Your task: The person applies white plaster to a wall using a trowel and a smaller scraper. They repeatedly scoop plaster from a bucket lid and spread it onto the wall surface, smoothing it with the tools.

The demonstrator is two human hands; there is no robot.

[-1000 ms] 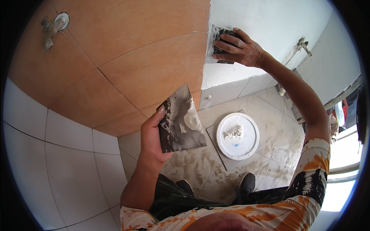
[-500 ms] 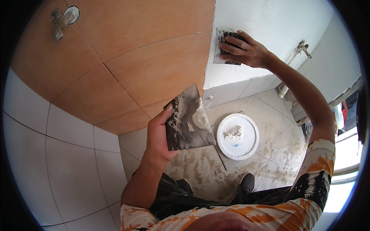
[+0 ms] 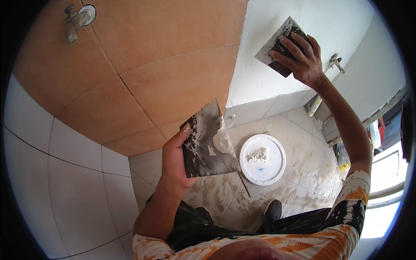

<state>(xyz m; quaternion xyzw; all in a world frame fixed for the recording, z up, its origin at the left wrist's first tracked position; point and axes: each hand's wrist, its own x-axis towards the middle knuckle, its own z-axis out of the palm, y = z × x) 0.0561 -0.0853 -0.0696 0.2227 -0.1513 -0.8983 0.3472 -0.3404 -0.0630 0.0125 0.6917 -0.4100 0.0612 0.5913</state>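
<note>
My left hand (image 3: 174, 151) grips a dark square plate (image 3: 197, 158) by its left edge, thumb on top. White putty (image 3: 222, 141) lies thick along the plate's right side, with thinner smears over the rest. At the upper right, my right hand (image 3: 307, 65) holds a flat rectangular putty spreader (image 3: 274, 53) by its dark back, fingers spread across it. The spreader is tilted, over the white wall (image 3: 249, 84); whether its edge touches the wall I cannot tell. Whitish residue marks the spreader's upper left part.
On the tiled floor stands a round white lid or bucket (image 3: 281, 169) with a lump of putty on top. A thin dark rod (image 3: 245, 185) lies beside it. Orange tiles (image 3: 173, 78) meet the white wall. Taps stick out at upper left (image 3: 76, 26) and right (image 3: 335, 63).
My right hand and the spreader have moved up and right, away from the orange tile edge, and the spreader has turned. The left hand keeps its hold on the plate.
</note>
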